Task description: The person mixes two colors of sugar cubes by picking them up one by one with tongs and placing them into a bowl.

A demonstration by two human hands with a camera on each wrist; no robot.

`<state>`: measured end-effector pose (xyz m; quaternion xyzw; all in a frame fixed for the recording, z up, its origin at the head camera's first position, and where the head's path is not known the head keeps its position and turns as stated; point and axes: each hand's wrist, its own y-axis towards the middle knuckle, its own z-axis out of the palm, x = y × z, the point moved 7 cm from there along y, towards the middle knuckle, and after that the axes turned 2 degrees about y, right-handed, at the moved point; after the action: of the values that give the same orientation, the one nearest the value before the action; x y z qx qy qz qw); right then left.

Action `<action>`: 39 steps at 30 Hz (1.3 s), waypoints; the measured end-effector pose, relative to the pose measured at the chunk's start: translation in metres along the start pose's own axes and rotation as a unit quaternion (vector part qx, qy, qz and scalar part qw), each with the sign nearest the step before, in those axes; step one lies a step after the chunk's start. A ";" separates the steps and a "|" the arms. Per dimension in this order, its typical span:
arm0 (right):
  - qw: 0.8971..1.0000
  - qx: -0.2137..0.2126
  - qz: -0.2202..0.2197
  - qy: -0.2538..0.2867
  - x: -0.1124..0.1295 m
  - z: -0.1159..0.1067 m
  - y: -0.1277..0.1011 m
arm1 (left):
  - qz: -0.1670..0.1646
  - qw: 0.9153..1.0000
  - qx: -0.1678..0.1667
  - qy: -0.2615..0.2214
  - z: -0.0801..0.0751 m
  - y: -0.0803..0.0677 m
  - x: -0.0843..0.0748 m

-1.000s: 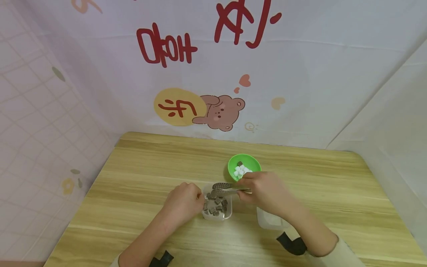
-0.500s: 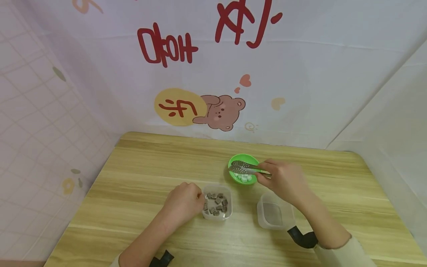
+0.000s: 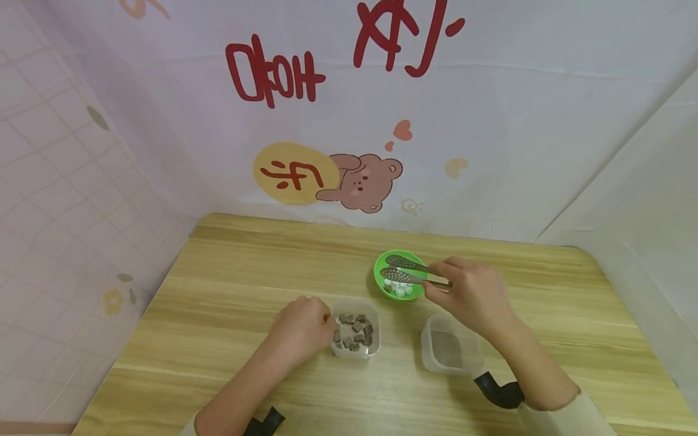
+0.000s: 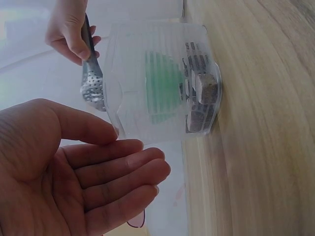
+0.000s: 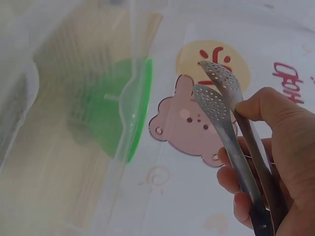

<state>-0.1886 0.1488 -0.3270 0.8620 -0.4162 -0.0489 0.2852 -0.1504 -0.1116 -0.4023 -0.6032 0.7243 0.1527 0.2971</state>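
Observation:
My right hand (image 3: 443, 283) grips metal tongs (image 3: 405, 272) by the handle and holds them over a green bowl (image 3: 382, 266) with white cubes (image 3: 398, 290) in it. The perforated tips stand slightly apart, and the right wrist view shows nothing between the tongs (image 5: 216, 96). My left hand (image 3: 320, 324) rests beside a clear box (image 3: 355, 335) of dark cubes. In the left wrist view the left hand (image 4: 133, 147) lies relaxed and holds nothing, its thumb close to the clear box (image 4: 162, 83).
A second clear container (image 3: 451, 351), with no cubes in it, stands to the right of the box on the wooden table (image 3: 245, 272). Printed fabric walls (image 3: 491, 121) close in the table at the back and on both sides.
My right hand has carried the tongs from over the box of dark cubes up and to the right, to over the green bowl. My left hand has stayed put.

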 end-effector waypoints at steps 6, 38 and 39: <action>0.999 -0.002 -0.044 0.025 0.020 -0.002 0.003 | -0.005 1.000 0.000 0.004 -0.001 0.000 0.000; 0.973 0.094 -0.197 -0.078 0.098 0.052 0.000 | 0.008 1.000 -0.001 0.007 0.000 -0.002 -0.002; 0.971 0.097 -0.203 -0.087 0.101 0.054 0.000 | 0.009 1.000 -0.002 0.009 0.000 -0.002 -0.002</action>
<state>-0.1404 0.0493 -0.3564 0.9443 -0.2588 -0.1401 0.1471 -0.1488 -0.1108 -0.4009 -0.5985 0.7319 0.1512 0.2885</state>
